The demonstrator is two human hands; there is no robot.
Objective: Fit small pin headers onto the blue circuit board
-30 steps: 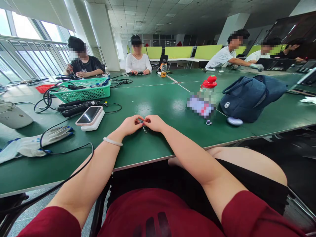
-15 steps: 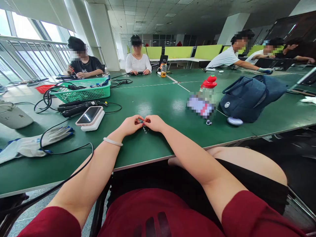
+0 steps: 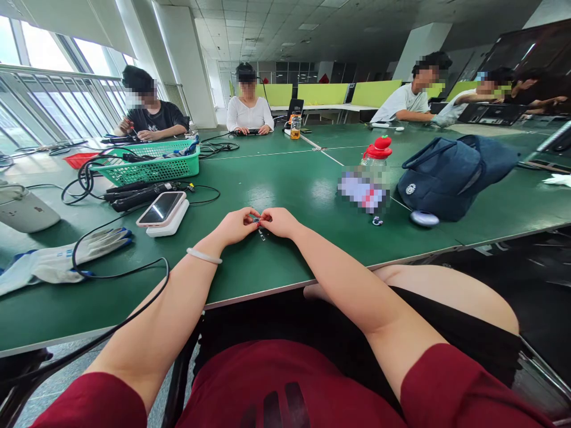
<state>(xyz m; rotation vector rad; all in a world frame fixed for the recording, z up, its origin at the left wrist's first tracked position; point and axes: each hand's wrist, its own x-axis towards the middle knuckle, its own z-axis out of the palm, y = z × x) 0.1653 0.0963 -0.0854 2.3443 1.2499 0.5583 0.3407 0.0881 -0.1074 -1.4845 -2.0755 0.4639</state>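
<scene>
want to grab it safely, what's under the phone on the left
A white box-like object lies under the phone, its right and near edges showing. The phone covers most of its top; the green table directly beneath it is hidden.

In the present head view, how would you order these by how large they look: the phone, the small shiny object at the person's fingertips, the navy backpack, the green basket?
From largest to smallest, as they look:
1. Navy backpack
2. Green basket
3. Phone
4. Small shiny object, partly covered
</scene>
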